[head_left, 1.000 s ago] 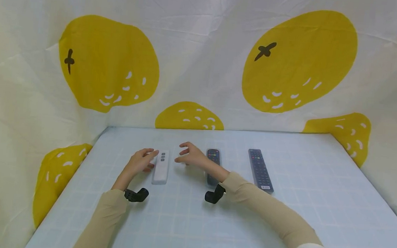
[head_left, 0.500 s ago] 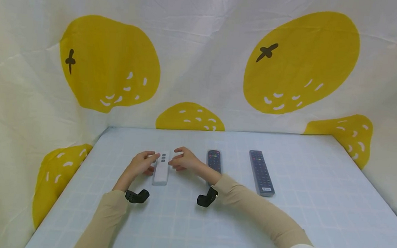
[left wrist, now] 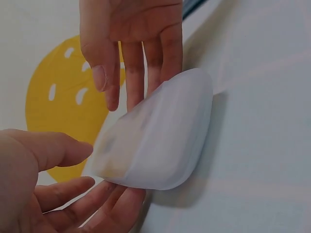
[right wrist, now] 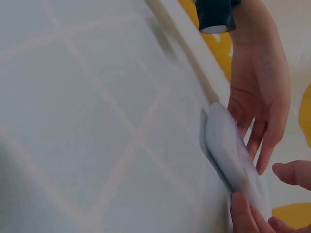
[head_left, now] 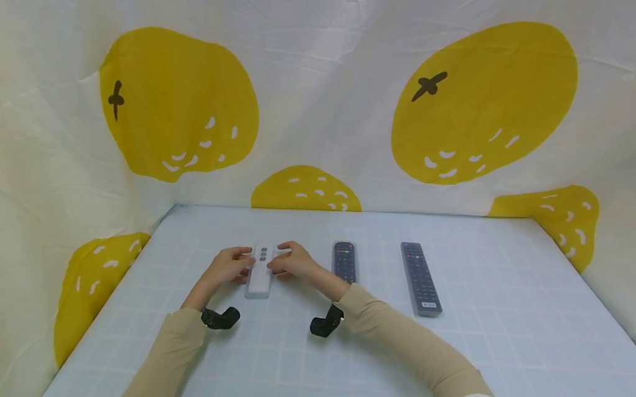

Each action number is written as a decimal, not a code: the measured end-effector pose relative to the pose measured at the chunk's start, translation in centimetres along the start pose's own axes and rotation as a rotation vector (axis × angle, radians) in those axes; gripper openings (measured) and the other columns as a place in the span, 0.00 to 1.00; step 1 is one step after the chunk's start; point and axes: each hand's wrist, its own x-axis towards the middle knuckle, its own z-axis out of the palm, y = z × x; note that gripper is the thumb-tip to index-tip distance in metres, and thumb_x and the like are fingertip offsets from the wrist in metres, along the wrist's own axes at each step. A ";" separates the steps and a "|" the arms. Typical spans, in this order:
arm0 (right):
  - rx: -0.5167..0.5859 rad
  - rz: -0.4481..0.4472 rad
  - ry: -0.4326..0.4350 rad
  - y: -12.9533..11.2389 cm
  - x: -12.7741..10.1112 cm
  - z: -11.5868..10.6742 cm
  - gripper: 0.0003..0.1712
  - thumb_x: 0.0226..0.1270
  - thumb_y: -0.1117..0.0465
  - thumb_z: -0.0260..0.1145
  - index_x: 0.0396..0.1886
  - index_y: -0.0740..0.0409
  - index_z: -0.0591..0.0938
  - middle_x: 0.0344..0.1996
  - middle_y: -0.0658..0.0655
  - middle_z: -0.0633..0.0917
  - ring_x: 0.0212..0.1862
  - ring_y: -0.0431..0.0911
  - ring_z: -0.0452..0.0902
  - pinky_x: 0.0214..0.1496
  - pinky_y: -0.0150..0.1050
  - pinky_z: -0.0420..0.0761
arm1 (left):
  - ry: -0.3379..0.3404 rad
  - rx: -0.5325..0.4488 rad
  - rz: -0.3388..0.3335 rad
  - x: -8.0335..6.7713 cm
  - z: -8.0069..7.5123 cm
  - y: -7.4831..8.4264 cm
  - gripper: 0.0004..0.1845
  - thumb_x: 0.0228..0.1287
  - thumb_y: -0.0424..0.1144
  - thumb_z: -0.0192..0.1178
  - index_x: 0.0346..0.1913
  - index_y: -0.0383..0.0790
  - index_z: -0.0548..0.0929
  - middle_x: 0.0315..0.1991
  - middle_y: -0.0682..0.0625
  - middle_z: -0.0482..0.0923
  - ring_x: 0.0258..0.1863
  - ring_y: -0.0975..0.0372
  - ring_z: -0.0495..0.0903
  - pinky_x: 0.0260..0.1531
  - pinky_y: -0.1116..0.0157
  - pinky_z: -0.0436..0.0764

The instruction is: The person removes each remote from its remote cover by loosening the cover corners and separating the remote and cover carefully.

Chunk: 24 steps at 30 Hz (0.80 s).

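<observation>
A white remote control (head_left: 258, 280) with several grey buttons lies on the table between my two hands. On its left side is my left hand (head_left: 225, 268); in the left wrist view its fingers (left wrist: 104, 206) are extended at the remote's edge, with the thumb apart above. My right hand (head_left: 297, 262) comes in from the other side. Seen from the right wrist, its fingers (right wrist: 243, 213) touch the remote's side, and the thumb (right wrist: 294, 174) stands off from it. Neither hand's fingers are curled round the remote.
A dark remote control (head_left: 344, 263) lies to the right, its lower end hidden by my right forearm. Farther right is a longer dark remote control (head_left: 421, 278). A pale checked cloth covers the table (head_left: 260, 368); a curtain (head_left: 325, 112) printed with yellow fruit hangs behind.
My right hand has moved left and slightly toward me, up to the white remote control. My left hand has stayed by its left edge, its fingers shifting slightly closer.
</observation>
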 end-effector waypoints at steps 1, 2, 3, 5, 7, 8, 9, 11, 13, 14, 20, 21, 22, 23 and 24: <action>0.000 0.002 0.002 0.0 0.0 0.0 0.35 0.59 0.63 0.69 0.64 0.64 0.66 0.48 0.63 0.82 0.40 0.46 0.83 0.45 0.39 0.84 | 0.000 -0.004 0.000 0.0 0.0 0.0 0.28 0.69 0.40 0.54 0.68 0.31 0.66 0.58 0.33 0.74 0.40 0.58 0.81 0.33 0.69 0.83; -0.002 0.002 0.002 0.0 0.0 0.1 0.34 0.60 0.63 0.68 0.65 0.65 0.66 0.49 0.63 0.82 0.40 0.46 0.83 0.46 0.39 0.84 | 0.002 -0.005 -0.004 0.0 0.1 0.0 0.28 0.69 0.40 0.54 0.68 0.31 0.66 0.58 0.33 0.74 0.40 0.58 0.81 0.33 0.69 0.83; -0.002 0.003 0.002 -0.1 0.0 0.1 0.34 0.60 0.64 0.68 0.65 0.66 0.66 0.49 0.64 0.82 0.41 0.46 0.83 0.46 0.39 0.84 | 0.003 -0.004 -0.003 0.0 0.1 0.0 0.28 0.69 0.40 0.54 0.67 0.31 0.66 0.58 0.33 0.74 0.41 0.58 0.81 0.33 0.69 0.83; -0.006 0.005 0.003 -0.2 0.0 0.2 0.34 0.60 0.65 0.67 0.65 0.68 0.66 0.50 0.65 0.82 0.42 0.47 0.84 0.47 0.39 0.84 | 0.008 -0.005 0.000 0.0 0.2 0.1 0.27 0.68 0.38 0.55 0.67 0.30 0.67 0.58 0.32 0.74 0.41 0.57 0.81 0.32 0.69 0.83; -0.017 0.005 0.002 -0.3 -0.1 0.3 0.34 0.60 0.65 0.67 0.65 0.70 0.67 0.51 0.66 0.82 0.43 0.48 0.84 0.47 0.39 0.84 | 0.018 -0.011 -0.004 0.0 0.2 0.1 0.27 0.66 0.36 0.57 0.67 0.31 0.67 0.57 0.33 0.75 0.41 0.57 0.81 0.31 0.70 0.82; -0.023 0.002 0.003 -0.3 -0.1 0.3 0.35 0.60 0.66 0.67 0.65 0.71 0.67 0.51 0.66 0.82 0.43 0.48 0.84 0.47 0.38 0.84 | 0.023 -0.015 -0.009 0.0 0.3 0.2 0.28 0.66 0.36 0.57 0.67 0.31 0.67 0.57 0.33 0.75 0.41 0.57 0.81 0.31 0.70 0.82; -0.027 0.001 0.005 -0.3 -0.1 0.3 0.34 0.59 0.66 0.67 0.65 0.71 0.67 0.51 0.66 0.82 0.44 0.49 0.84 0.46 0.38 0.84 | 0.024 -0.016 -0.006 0.0 0.3 0.2 0.28 0.66 0.35 0.57 0.67 0.31 0.67 0.57 0.33 0.75 0.41 0.57 0.81 0.31 0.70 0.82; -0.041 -0.004 0.012 -0.2 -0.1 0.3 0.33 0.59 0.67 0.67 0.64 0.72 0.69 0.51 0.66 0.82 0.42 0.48 0.84 0.46 0.37 0.84 | 0.029 -0.022 -0.008 0.0 0.3 0.1 0.28 0.66 0.34 0.58 0.67 0.31 0.67 0.57 0.33 0.75 0.41 0.57 0.80 0.30 0.69 0.82; -0.048 -0.010 0.021 0.0 0.0 0.4 0.32 0.58 0.68 0.67 0.63 0.72 0.71 0.52 0.66 0.82 0.41 0.46 0.84 0.45 0.36 0.84 | 0.034 -0.032 -0.011 0.1 0.4 0.0 0.27 0.65 0.34 0.58 0.66 0.32 0.68 0.57 0.34 0.76 0.41 0.57 0.80 0.30 0.70 0.82; -0.048 -0.010 0.027 0.0 0.0 0.4 0.31 0.58 0.68 0.67 0.62 0.72 0.72 0.52 0.66 0.82 0.40 0.45 0.83 0.46 0.36 0.84 | 0.036 -0.036 -0.014 0.1 0.4 0.0 0.27 0.65 0.34 0.58 0.66 0.32 0.69 0.56 0.34 0.76 0.41 0.57 0.80 0.31 0.70 0.82; -0.018 -0.009 0.042 0.1 -0.1 0.5 0.29 0.58 0.71 0.67 0.61 0.70 0.73 0.54 0.66 0.82 0.44 0.46 0.82 0.48 0.37 0.83 | 0.052 -0.064 -0.013 0.1 0.6 -0.2 0.26 0.66 0.34 0.58 0.66 0.34 0.70 0.55 0.35 0.76 0.41 0.57 0.80 0.32 0.69 0.83; -0.013 -0.014 0.042 0.1 -0.2 0.5 0.29 0.57 0.71 0.67 0.61 0.70 0.73 0.54 0.66 0.82 0.45 0.47 0.83 0.48 0.37 0.83 | 0.055 -0.069 -0.009 0.1 0.6 -0.2 0.26 0.66 0.34 0.57 0.66 0.34 0.70 0.55 0.35 0.75 0.41 0.57 0.81 0.32 0.68 0.83; -0.009 -0.016 0.041 0.1 -0.3 0.5 0.29 0.57 0.72 0.67 0.61 0.70 0.73 0.54 0.66 0.82 0.45 0.48 0.82 0.49 0.37 0.83 | 0.060 -0.075 -0.009 0.1 0.6 -0.2 0.25 0.66 0.34 0.57 0.66 0.34 0.70 0.55 0.35 0.75 0.41 0.58 0.81 0.32 0.68 0.83; -0.008 -0.017 0.043 0.1 -0.4 0.6 0.30 0.57 0.72 0.66 0.61 0.70 0.73 0.53 0.66 0.82 0.45 0.48 0.82 0.48 0.37 0.83 | 0.062 -0.080 -0.004 0.1 0.6 -0.2 0.25 0.66 0.34 0.57 0.66 0.34 0.70 0.55 0.35 0.76 0.40 0.58 0.81 0.32 0.68 0.83; -0.006 -0.022 0.043 0.1 -0.5 0.6 0.30 0.57 0.73 0.66 0.61 0.69 0.73 0.53 0.66 0.82 0.44 0.48 0.82 0.48 0.37 0.83 | 0.066 -0.086 -0.004 0.1 0.6 -0.2 0.25 0.66 0.34 0.57 0.66 0.34 0.70 0.55 0.35 0.76 0.39 0.59 0.80 0.32 0.69 0.83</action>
